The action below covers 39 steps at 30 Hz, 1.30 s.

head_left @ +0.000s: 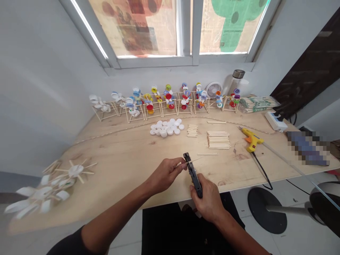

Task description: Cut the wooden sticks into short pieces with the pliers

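The head view looks forward and down from above the table's (pixel 119 152) near side. The window (pixel 196 32) stands farther off.

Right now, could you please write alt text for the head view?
The left hand holds a thin stick at the jaws of a dark tool in the right hand, above a wooden table with white caps, sticks and a glue gun.

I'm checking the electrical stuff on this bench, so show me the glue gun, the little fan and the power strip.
Yellow glue gun (pixel 251 136): head view, on its yellow body.
Small white fan (pixel 214 90): head view, on its round front grille.
White power strip (pixel 277 124): head view, on its white casing.
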Tool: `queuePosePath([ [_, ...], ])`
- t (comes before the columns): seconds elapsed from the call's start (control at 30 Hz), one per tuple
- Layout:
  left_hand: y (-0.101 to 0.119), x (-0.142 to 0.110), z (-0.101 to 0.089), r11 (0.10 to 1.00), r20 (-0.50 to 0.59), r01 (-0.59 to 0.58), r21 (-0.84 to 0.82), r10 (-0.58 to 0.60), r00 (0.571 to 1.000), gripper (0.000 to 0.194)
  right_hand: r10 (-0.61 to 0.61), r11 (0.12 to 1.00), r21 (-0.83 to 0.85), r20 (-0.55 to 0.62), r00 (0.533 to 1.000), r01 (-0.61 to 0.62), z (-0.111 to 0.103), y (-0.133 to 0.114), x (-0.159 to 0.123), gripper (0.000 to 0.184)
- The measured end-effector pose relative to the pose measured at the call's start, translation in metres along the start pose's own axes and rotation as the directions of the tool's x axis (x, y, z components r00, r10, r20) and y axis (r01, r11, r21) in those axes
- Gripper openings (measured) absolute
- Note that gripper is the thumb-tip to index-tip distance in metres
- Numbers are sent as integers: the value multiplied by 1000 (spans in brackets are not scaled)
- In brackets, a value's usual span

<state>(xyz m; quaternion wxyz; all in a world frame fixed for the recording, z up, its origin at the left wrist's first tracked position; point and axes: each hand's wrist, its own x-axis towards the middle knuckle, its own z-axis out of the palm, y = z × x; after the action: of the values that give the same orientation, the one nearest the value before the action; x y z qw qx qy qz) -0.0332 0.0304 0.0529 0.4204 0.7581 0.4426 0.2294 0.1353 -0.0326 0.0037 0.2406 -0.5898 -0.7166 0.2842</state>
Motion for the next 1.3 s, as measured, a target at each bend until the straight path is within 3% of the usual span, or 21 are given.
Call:
queuePosePath([
  [0.13, 1, -4, 4, 983, -38, -36, 181, 44, 998, 27, -4, 1000, -8, -4, 1000, 4, -1, -1, 0, 2],
  [0.33, 0, -5, 9, 946, -104, -75, 316, 113, 988, 26, -9, 1000, 6, 1, 1000, 9, -1, 0, 0, 3],
  [0.53, -2, -4, 9, 937, -108, -106, 333, 150, 983, 24, -9, 1000, 1, -8, 1000, 9, 1, 2, 2, 3],
  [1.0, -4, 0, 6, 965, -79, -38, 258, 61, 995, 24, 20, 999, -40, 19, 1000, -19, 7, 3, 7, 4],
  [1.13, -8, 5, 6, 959, -93, -9, 284, 37, 995, 24, 39, 995, -89, 2, 999, -39, 9, 3, 12, 4],
  [1.3, -10, 3, 12, 924, -139, -30, 380, 89, 986, 23, 47, 995, -87, -7, 999, -47, 9, 3, 11, 4],
])
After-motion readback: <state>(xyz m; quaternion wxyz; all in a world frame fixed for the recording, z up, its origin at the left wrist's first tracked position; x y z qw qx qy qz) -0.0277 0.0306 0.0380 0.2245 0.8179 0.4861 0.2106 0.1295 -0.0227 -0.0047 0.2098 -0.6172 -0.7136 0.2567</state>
